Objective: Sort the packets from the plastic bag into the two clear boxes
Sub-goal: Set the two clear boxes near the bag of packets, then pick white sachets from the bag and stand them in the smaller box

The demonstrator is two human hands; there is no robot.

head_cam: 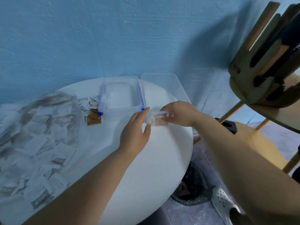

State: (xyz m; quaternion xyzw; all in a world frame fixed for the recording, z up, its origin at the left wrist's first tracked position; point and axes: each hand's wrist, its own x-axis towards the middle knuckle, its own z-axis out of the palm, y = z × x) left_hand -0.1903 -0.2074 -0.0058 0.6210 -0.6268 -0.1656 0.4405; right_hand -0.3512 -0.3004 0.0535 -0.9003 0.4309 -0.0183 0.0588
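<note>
My right hand (177, 113) grips a small stack of packets (158, 119) at the near end of the larger clear box (164, 82), which stands at the table's back right. My left hand (136, 129) lies beside the stack, its fairly straight fingers and thumb touching the stack's left end. A second clear box (120, 96) with blue clips stands just left of the first; I see nothing inside it. The plastic bag (32, 135), crumpled and full of several white and brown packets, covers the table's left side. Brown packets (94, 120) and white ones (88, 102) lie loose between bag and clipped box.
The round white table (146, 168) stands against a blue wall. A wooden chair (263, 65) stands at the right. On the floor below the table edge are a dark base (193, 184) and a white perforated shoe (224, 203).
</note>
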